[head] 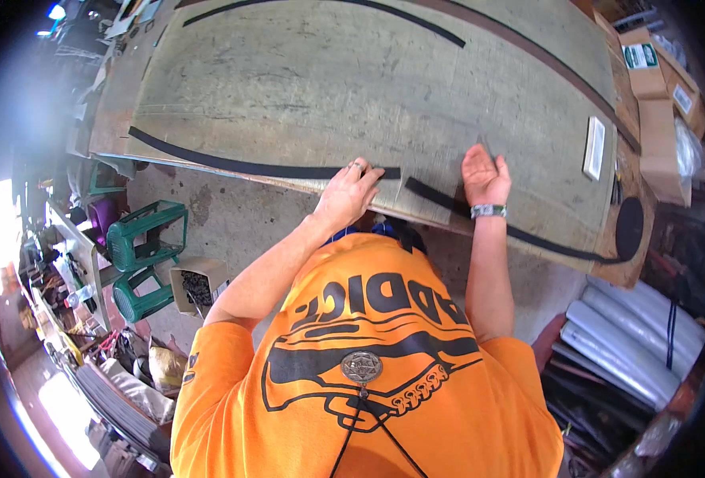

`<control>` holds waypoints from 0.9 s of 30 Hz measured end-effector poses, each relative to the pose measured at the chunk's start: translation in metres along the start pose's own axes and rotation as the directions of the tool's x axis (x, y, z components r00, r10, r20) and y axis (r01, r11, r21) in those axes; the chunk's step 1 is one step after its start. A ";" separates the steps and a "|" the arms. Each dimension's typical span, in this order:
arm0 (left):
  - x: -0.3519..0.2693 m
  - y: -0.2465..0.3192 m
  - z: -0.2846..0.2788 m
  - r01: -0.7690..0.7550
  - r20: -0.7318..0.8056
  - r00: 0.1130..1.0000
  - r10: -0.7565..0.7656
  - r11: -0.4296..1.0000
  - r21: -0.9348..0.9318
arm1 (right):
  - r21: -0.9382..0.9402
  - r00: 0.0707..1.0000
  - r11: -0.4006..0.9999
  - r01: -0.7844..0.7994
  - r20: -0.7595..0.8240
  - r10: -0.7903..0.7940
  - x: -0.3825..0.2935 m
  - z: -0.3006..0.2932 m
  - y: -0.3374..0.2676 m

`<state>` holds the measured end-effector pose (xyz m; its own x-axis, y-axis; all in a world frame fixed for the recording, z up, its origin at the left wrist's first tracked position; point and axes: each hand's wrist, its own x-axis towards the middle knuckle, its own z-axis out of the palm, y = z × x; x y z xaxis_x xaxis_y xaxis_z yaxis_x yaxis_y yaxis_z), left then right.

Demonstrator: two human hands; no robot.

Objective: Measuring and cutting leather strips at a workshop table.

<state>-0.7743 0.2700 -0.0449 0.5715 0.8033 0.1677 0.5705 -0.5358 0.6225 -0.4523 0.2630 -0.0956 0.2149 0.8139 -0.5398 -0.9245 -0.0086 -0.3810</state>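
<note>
Along the near edge of the worktable (305, 89) lies a flat black strip (227, 160), like webbing or wide elastic. My left hand (352, 188) rests on this strip close to its right end, fingers bent onto it. A narrow gap separates that end from a second black strip (543, 244), which runs right to a coiled black roll (629, 229). Above the second strip is my right hand (487, 176), palm turned up, a bracelet on its wrist. A thin grey blade-like tool (485, 143) sticks out between its fingers and thumb; blur hides its exact kind.
Another black strip (412, 21) curves along the table's far side, near a long brown bar (543, 51). A white-topped block (594, 148) sits at the right. Cardboard boxes (657, 119), silvery rolls (627, 340), green stools (149, 236) and an open carton (200, 287) surround the table.
</note>
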 end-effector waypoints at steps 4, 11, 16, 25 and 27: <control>0.001 -0.005 -0.002 0.052 0.067 0.996 -0.053 0.998 0.016 | -0.702 0.999 0.711 0.049 0.039 -0.029 -0.014 0.038 0.038; 0.016 -0.007 -0.018 0.061 -0.006 0.998 -0.061 0.996 0.064 | -0.587 0.656 -0.364 0.723 0.748 0.096 -0.039 0.090 0.085; 0.022 -0.029 -0.015 -0.013 -0.006 1.000 0.014 0.998 0.059 | -0.503 0.671 -0.513 0.696 0.711 0.213 -0.040 0.092 0.106; 0.021 -0.090 -0.034 -0.218 0.104 0.971 0.216 0.976 0.006 | -0.543 0.801 -0.617 0.570 0.535 0.269 -0.057 0.139 0.124; 0.019 -0.102 -0.035 -0.331 0.113 0.939 0.324 0.943 0.043 | -0.704 0.877 -0.525 0.478 0.417 0.240 -0.056 0.143 0.123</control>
<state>-0.8419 0.3490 -0.0786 0.7883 0.5514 0.2732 0.3742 -0.7819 0.4985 -0.6237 0.2993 -0.0045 -0.1643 0.9537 -0.2518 0.8095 -0.0155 -0.5869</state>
